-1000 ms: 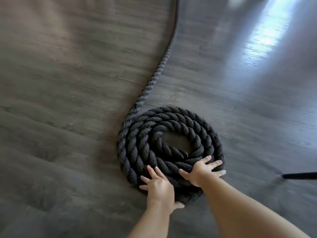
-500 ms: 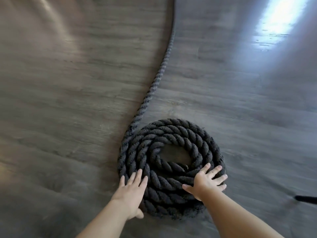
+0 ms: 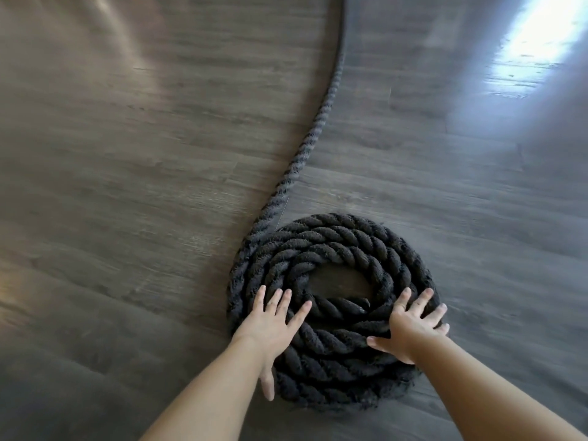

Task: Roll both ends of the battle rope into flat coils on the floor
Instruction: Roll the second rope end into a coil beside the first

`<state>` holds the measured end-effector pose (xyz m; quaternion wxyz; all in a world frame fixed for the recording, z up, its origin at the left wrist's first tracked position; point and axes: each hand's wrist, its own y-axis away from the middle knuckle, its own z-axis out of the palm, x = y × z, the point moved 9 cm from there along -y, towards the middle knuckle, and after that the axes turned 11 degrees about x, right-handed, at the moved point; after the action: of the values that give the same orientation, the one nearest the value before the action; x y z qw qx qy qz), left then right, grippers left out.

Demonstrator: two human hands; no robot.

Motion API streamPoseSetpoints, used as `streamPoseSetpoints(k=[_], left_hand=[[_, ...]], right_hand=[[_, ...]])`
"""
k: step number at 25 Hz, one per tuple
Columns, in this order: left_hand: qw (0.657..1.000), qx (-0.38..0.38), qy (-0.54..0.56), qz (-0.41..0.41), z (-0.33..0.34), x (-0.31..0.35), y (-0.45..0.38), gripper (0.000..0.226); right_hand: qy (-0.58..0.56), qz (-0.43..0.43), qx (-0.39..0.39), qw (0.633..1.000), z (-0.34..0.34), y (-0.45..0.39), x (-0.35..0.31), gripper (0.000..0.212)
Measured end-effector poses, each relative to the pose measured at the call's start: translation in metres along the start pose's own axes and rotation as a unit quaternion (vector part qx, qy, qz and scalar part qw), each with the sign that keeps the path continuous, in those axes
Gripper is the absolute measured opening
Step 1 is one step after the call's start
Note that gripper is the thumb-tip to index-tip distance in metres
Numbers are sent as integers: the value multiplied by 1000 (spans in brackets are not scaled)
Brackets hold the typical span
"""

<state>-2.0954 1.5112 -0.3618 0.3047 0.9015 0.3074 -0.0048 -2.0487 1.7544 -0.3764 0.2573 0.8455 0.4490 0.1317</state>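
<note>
Thick black twisted battle rope [image 3: 331, 249] wound into a flat round coil on the grey wood-plank floor [image 3: 127, 154], loose tail running up and away from the coil's left edge. Left hand [image 3: 270, 326] flat on the coil's near-left turns, fingers straight and spread, thumb down the outer edge. Right hand [image 3: 410, 326] flat on the near-right turns, fingers splayed, gripping nothing

The left hand [image 3: 273, 326] has slid from the coil's [image 3: 334, 313] near edge onto its left side.
</note>
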Motion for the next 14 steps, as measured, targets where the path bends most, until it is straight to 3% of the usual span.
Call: streamPoseSetpoints(k=[4, 8, 14], left_hand=[[1000, 15, -7, 21, 2, -2, 1, 162], [1000, -20, 5, 18, -4, 2, -7, 160], [995, -82, 17, -58, -28, 11, -34, 155]], right_hand=[[-64, 6, 47, 997, -4, 8, 2, 126], [-180, 125, 60, 974, 21, 40, -5, 100], [-143, 109, 44, 983, 24, 14, -16, 141]])
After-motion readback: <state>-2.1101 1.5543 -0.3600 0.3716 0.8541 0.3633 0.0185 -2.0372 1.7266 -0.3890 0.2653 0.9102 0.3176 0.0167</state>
